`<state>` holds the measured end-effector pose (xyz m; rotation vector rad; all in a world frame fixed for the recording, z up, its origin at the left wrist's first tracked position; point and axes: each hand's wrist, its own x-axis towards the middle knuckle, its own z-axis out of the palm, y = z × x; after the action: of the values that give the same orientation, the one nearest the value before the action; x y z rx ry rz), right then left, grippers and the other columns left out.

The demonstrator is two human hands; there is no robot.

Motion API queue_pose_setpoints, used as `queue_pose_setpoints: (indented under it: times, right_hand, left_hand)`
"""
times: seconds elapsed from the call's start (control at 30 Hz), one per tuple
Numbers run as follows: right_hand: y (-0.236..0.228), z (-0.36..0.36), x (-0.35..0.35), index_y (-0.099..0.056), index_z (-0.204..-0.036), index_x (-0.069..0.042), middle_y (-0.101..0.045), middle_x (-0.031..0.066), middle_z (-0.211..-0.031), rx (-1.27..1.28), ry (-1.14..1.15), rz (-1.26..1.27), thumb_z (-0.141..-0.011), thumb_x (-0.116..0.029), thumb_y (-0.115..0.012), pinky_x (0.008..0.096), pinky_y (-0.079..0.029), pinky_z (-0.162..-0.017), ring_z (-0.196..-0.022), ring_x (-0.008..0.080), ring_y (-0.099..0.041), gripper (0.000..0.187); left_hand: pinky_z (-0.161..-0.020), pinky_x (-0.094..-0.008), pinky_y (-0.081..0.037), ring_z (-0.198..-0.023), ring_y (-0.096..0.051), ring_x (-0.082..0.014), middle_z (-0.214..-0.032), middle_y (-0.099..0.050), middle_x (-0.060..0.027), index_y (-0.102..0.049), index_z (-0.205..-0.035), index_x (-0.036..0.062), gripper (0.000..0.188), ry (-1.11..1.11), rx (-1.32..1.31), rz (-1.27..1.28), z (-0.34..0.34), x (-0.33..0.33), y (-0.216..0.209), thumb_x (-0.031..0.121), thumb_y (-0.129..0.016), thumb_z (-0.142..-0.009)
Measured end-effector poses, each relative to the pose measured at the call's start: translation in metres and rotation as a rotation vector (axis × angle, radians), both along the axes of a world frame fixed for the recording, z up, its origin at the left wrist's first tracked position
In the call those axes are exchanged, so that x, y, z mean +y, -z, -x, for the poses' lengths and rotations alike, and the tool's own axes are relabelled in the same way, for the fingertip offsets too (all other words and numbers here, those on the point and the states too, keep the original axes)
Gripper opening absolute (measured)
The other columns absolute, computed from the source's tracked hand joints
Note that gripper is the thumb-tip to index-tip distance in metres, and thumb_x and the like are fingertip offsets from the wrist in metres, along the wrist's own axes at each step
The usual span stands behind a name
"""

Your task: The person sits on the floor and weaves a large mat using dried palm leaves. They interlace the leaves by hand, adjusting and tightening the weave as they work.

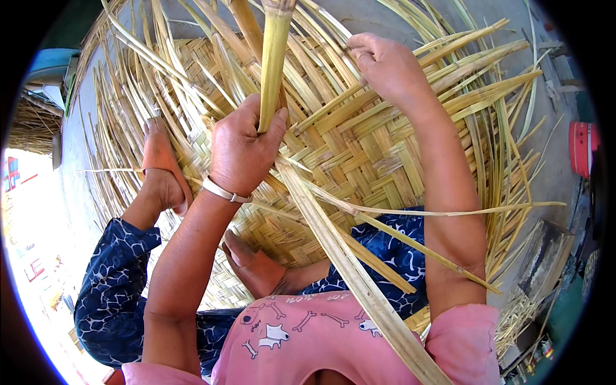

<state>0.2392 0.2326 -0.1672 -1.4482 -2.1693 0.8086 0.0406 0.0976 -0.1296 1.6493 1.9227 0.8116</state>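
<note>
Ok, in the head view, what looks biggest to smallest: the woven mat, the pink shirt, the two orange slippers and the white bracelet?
1. Woven mat
2. Pink shirt
3. Upper orange slipper and lower orange slipper: they look too alike to rank
4. White bracelet

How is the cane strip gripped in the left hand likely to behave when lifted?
The cane strip is probably stiff: its visible length runs straight from the left hand. It should be light, being slender. It may still flex, since similar strips interlace in the woven mat.
</note>
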Motion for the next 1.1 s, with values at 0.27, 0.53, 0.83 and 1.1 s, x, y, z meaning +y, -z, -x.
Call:
queue_pose_setpoints:
  times: [0.27, 0.53, 0.83, 1.1]
  right_hand:
    - [0.017, 0.013, 0.001, -0.063, -0.114, -0.009, -0.067, 0.0169, -0.105, -0.307, -0.042, 0.063, -0.092, -0.021, -0.052, 0.044, -0.05, -0.085, -0.097, 0.0353, -0.063, 0.027]
    - [0.016, 0.025, -0.001, -0.063, -0.102, -0.006, -0.067, 0.0157, -0.101, -0.463, -0.057, 0.146, -0.087, -0.024, -0.056, 0.0467, -0.049, -0.084, -0.097, 0.0357, -0.063, 0.024]
    - [0.025, 0.018, 0.01, -0.062, -0.096, -0.002, -0.066, 0.0181, -0.096, -0.203, -0.061, 0.154, -0.08, -0.021, -0.062, 0.0411, -0.049, -0.081, -0.091, 0.034, -0.063, 0.024]
    - [0.029, 0.022, 0.005, -0.05, -0.131, 0.0, -0.064, 0.0241, -0.113, -0.044, 0.012, 0.24, -0.078, -0.023, -0.066, 0.0368, -0.048, -0.09, -0.103, 0.0322, -0.063, 0.061]
  left_hand:
    - [-0.057, -0.0333, -0.05, -0.059, -0.065, -0.0232, -0.066, -0.063, -0.013, -0.065, -0.097, 0.0049, 0.017, -0.016, -0.015, 0.011, 0.001, 0.0, 0.003, 0.018, -0.067, -0.087]
    - [-0.058, -0.0325, -0.051, -0.06, -0.065, -0.0207, -0.067, -0.065, -0.0127, -0.066, -0.098, 0.0037, 0.018, -0.004, -0.004, 0.021, -0.001, 0.002, 0.001, 0.017, -0.067, -0.086]
    - [-0.059, -0.0331, -0.051, -0.061, -0.065, -0.0215, -0.069, -0.065, -0.0132, -0.066, -0.098, 0.0037, 0.018, -0.015, 0.025, 0.053, -0.004, 0.004, -0.004, 0.017, -0.066, -0.086]
    - [-0.058, -0.0366, -0.05, -0.061, -0.065, -0.0274, -0.066, -0.063, -0.014, -0.065, -0.093, 0.0051, 0.018, -0.021, 0.029, 0.026, 0.0, 0.005, 0.002, 0.022, -0.066, -0.086]
